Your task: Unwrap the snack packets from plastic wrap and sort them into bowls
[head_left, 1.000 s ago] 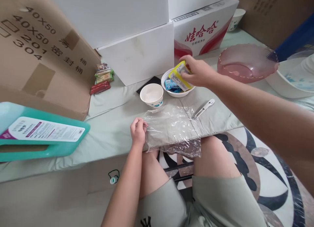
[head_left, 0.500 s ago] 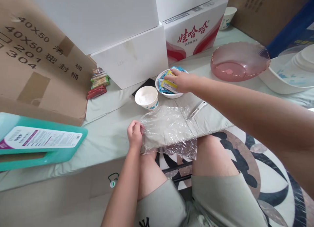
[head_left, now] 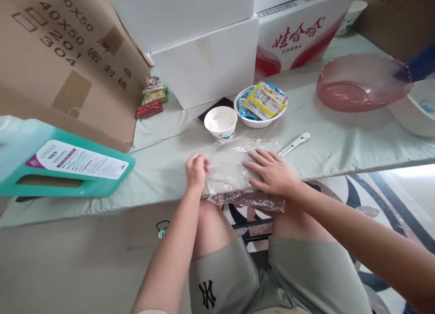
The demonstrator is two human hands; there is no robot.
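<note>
Right hand point(head_left: 272, 173) moved from the bowl point(head_left: 258, 123) of packets point(head_left: 265, 101) onto clear plastic point(head_left: 227, 171).

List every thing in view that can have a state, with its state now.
Left hand: curled, gripping plastic's edge
Right hand: open, fingers spread on plastic
Clear plastic: spread out, wrinkled, hanging over table edge
Cup: upright, uncovered
White bowl: uncovered, holding packets
Packets: heaped; sealed or opened, can't tell
Cutter: lying down; blade state unclear
Pink basin: uncovered
</note>
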